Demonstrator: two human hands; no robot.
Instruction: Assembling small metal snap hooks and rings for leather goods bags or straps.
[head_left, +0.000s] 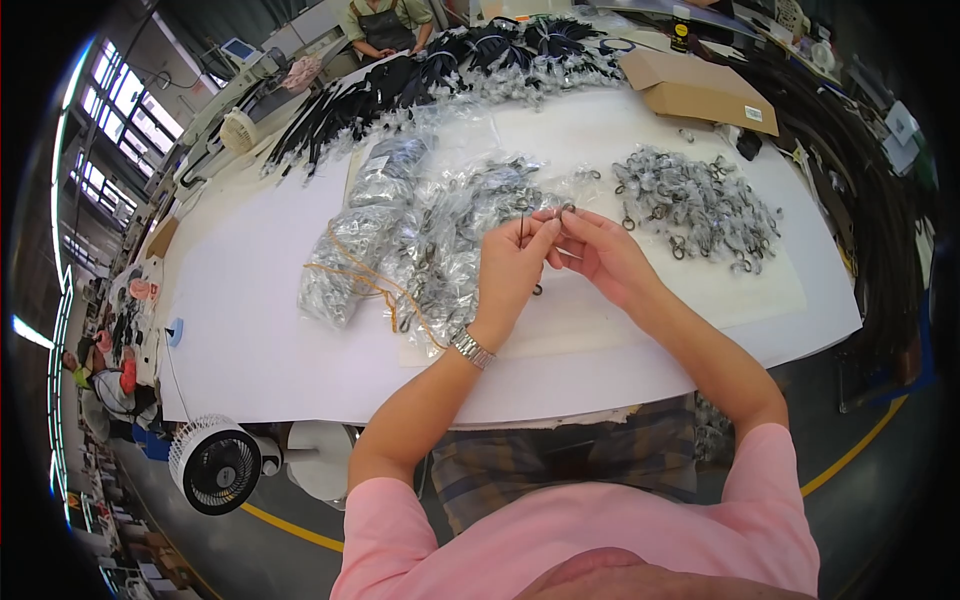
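Observation:
Above the middle of the white table my two hands meet at the fingertips. A small dark metal ring (568, 208) is pinched in my right hand (608, 262). My left hand (508, 272), with a metal watch on its wrist, is closed too; a thin dark rod (521, 232) sticks up by its fingers, and what lies between its fingertips is hidden. Just left of my hands is a heap of clear-wrapped metal pieces (440, 260). To the right lies a loose pile of dark metal clasps (690, 200) in clear wrapping.
Full clear bags (345, 255) and an orange cord (385, 290) lie on the left. Bundles of black straps (440, 65) line the far edge; a cardboard box (700, 90) stands at far right. A fan (220, 470) is by the near-left edge. Another person (388, 30) sits across.

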